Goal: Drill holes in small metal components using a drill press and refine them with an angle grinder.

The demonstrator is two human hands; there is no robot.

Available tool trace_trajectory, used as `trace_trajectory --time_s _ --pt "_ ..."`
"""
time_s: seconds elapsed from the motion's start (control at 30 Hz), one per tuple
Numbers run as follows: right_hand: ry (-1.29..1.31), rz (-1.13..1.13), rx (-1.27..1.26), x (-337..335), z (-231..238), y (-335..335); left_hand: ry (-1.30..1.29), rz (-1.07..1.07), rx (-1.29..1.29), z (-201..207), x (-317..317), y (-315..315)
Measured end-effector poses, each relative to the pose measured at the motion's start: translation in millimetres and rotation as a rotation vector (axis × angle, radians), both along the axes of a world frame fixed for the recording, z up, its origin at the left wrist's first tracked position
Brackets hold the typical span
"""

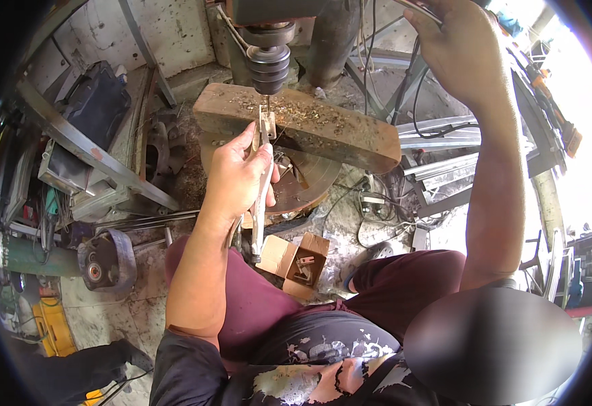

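My left hand [235, 177] is closed around the metal handles of a pair of pliers [259, 220]. The jaws reach up to a small metal piece [269, 122] at the edge of a thick wooden block [350, 134]. Right above that piece, a thin drill bit [267, 101] points down from the dark chuck [269, 70] of a drill press. Whether the bit touches the metal I cannot tell. At the upper right, my right hand [459, 57] is raised, its fingers wrapped round a drill press lever [420, 10].
Metal shavings cover the block, which lies over a round metal base [323, 177]. Below stands an open cardboard box [317, 249] with small metal parts. Metal bars [445, 169] and cables lie right. A steel frame [82, 145] stands left; another person's leg [79, 365] shows lower left.
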State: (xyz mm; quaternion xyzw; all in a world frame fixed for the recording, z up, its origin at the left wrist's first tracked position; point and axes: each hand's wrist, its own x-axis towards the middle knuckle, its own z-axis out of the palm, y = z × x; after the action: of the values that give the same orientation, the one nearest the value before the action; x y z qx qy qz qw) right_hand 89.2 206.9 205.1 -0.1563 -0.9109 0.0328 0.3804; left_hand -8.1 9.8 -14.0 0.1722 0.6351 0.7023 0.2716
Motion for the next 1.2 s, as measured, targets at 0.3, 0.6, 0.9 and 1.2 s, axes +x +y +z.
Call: trace_trajectory --time_s 0.3,0.6,0.9,1.2 --pt "0.057 0.145 0.151 -14.8 -31.3 58.5 0.004 -0.009 0.006 1.3 0.5 0.9" --pt "0.081 0.141 0.124 -8.1 -17.7 16.2 -0.012 -0.007 0.012 -1.8 -2.2 -2.2" --pt "0.08 0.004 0.003 -0.8 -12.3 1.8 -0.013 -0.007 0.027 -1.1 -1.8 -1.9" --pt "0.095 0.017 -0.025 -2.0 -13.2 -0.5 -0.022 -0.005 0.027 -0.6 -1.4 -2.0"
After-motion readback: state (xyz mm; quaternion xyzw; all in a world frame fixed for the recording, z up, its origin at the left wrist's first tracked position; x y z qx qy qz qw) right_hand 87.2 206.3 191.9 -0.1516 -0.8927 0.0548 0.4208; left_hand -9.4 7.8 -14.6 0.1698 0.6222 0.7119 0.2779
